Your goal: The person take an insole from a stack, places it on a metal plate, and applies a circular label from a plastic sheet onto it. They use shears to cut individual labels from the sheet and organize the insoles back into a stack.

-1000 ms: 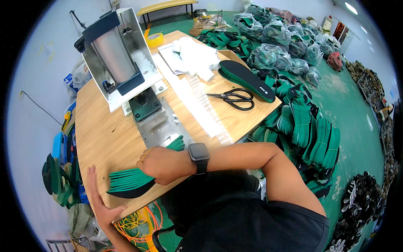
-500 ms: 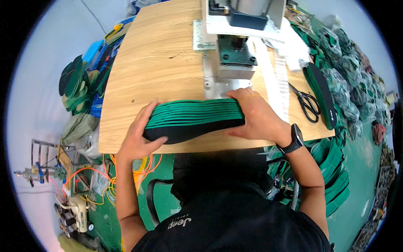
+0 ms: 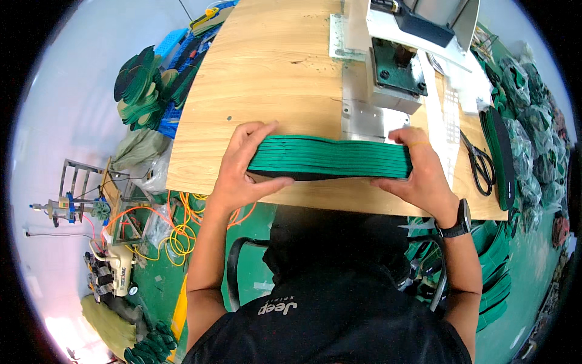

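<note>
A stack of green and black shoe insoles [image 3: 330,156] lies sideways between my hands, just above or on the near part of the wooden table. Its green edges face up, and a thin black strip shows along the near side. My left hand [image 3: 247,162] wraps the left end, thumb on the near side and fingers on the far side. Around the right end closes my right hand [image 3: 421,170], its thumb along the near edge. Beyond the stack stands a press machine [image 3: 397,76] with a metal base plate [image 3: 370,121].
Black scissors [image 3: 481,167] and another insole stack [image 3: 498,158] lie at the right of the wooden table [image 3: 260,79]. Bagged bundles [image 3: 530,121] are piled on the right. Left are more insoles [image 3: 142,88], orange and yellow hoses [image 3: 179,236] and an air compressor [image 3: 121,267].
The stack has tipped so its green edges face up and less black shows. My hands stay at its ends. The whole view has shifted, with the table and machine now further right.
</note>
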Available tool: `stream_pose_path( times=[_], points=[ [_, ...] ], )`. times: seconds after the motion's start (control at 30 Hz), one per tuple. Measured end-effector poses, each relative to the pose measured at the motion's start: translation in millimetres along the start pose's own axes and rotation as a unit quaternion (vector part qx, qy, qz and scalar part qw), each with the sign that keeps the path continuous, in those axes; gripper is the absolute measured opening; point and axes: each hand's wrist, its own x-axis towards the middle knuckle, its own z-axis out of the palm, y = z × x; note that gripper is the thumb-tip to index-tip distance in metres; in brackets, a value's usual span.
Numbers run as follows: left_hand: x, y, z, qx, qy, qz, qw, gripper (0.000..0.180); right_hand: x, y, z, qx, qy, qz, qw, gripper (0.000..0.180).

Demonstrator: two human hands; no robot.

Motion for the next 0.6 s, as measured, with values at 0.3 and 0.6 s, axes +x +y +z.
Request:
stream_pose_path(
  times=[0.3, 0.6],
  points=[
    [-13.2, -16.8, 3.6, -0.046, 0.036, -0.029, 0.998, 0.065, -13.2, 11.7, 3.4, 0.02, -0.025, 0.05, 0.998, 0.08],
    [-1.2, 0.2, 5.8, -0.022, -0.032, -0.085, 0.996, 0.075, -7.4, 16.1, 6.0, -0.058, -0.123, 0.057, 0.989, 0.094]
  ],
)
